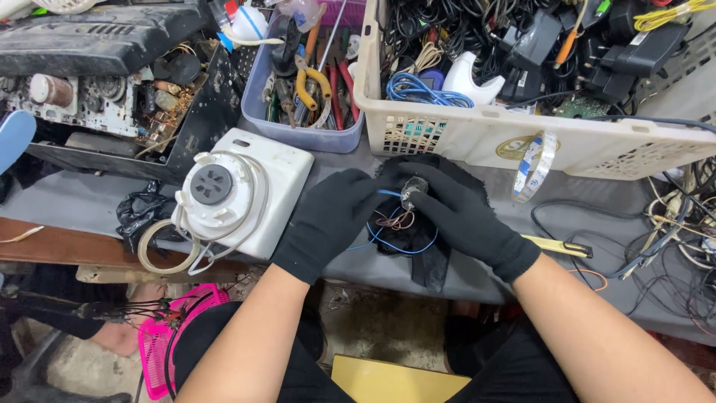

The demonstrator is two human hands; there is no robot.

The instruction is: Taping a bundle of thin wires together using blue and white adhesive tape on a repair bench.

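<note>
Grey cloth covers the surface (89, 201), whose near edge runs just under the wrists, with floor showing below. Both gloved hands meet over a small black motor part (412, 188) lying on dark fabric near that edge: the left hand (328, 220) pinches its blue wire (388, 193), and the right hand (459, 213) curls closed around the part. Free room is tight: a white round-fronted appliance (242, 194) sits just left, while a cream basket (522, 138) of cables, bearing a round yellow sticker, stands behind.
</note>
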